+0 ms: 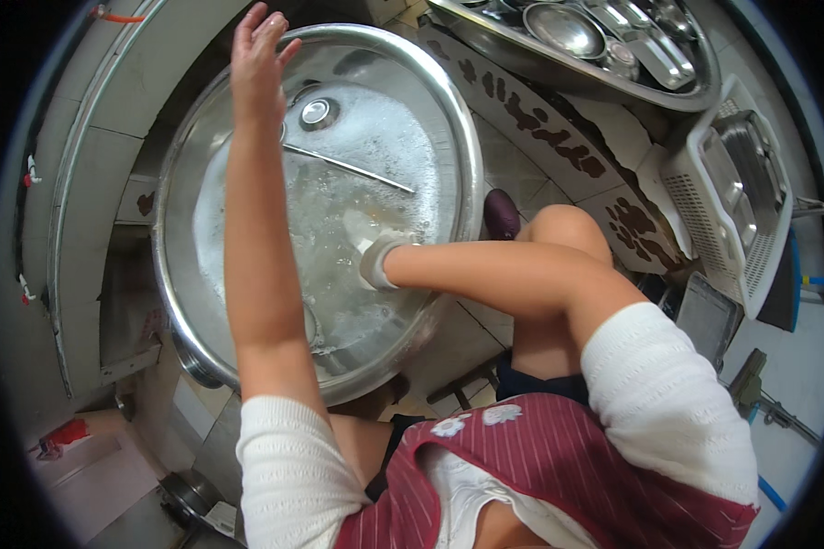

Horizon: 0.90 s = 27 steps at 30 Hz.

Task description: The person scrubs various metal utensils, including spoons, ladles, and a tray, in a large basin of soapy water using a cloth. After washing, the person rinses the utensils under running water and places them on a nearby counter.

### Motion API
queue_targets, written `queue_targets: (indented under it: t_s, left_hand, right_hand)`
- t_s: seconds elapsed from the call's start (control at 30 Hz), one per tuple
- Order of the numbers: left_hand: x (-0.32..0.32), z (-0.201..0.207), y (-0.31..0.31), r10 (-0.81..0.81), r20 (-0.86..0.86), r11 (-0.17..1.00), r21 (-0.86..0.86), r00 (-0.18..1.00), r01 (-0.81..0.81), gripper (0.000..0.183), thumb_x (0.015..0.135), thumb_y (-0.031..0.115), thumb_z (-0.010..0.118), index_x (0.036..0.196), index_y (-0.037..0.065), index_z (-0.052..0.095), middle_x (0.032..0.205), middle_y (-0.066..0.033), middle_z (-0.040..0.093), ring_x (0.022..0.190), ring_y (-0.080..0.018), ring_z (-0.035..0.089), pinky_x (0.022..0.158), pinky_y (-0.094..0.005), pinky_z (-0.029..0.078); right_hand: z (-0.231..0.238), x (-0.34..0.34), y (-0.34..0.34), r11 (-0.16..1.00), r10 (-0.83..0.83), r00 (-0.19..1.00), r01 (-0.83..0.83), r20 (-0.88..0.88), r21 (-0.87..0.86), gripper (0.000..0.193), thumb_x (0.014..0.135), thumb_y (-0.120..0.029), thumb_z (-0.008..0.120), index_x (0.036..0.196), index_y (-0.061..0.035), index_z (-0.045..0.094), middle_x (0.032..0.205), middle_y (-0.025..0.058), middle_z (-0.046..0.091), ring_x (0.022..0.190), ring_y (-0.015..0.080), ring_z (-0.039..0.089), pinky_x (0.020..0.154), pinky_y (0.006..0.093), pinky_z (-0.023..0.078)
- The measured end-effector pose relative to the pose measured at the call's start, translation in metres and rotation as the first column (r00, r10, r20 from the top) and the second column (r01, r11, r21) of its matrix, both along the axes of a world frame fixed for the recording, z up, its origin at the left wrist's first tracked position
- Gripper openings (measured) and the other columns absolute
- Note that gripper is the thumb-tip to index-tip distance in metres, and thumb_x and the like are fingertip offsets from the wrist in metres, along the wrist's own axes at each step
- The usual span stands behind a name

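A tiled floor [499,156] surrounds a wide steel basin [471,174] of sudsy water, with a broad metal tub of steelware [705,96] and a white plastic basket [696,188] well apart to the right hand's right. Inside the basin, a thin metal rod [357,168] lies just beyond the right hand [364,236], on the side away from the body; its long axis slants from the left forearm's edge down toward the right, passing crosswise ahead of that hand. In this view the right hand is nearer to the rod than the left hand [260,69], though the left forearm reaches its far-left end. The right hand is down in the cloudy water, a pale glove or cloth around it with a thick cuff [384,262] at the wrist; I cannot tell how far its fingers are spread or whether it grips anything. The left hand is raised over the basin's far rim, loosely open, thumb apart from the fingers, with nothing visible in it. A round steel vessel [317,113] sits in the suds, below and right of the left hand.
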<state>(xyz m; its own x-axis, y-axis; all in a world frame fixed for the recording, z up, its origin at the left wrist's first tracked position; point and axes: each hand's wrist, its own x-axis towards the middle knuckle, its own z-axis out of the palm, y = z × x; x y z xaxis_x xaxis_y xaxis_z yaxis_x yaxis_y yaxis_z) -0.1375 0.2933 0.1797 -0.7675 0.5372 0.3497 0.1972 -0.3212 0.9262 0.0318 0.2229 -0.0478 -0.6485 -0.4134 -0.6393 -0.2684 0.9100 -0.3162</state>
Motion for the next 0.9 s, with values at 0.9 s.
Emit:
queue_targets:
  t_s: [0.9]
  left_hand:
    - [0.065,-0.193,-0.131,0.266,0.582,0.920,-0.391,0.769,-0.022,0.019,0.086,0.016,0.065,0.098,0.004,0.057,0.091,-0.0043,0.063,0.079,-0.0126,0.058,0.069,-0.0260,0.047]
  right_hand:
    - [-0.003,-0.012,0.069,0.511,-0.821,0.569,0.700,-0.041,-0.499,0.028,0.083,-0.026,0.052,0.093,-0.0028,0.066,0.092,0.0183,0.065,0.087,0.0320,0.064,0.078,0.0395,0.050]
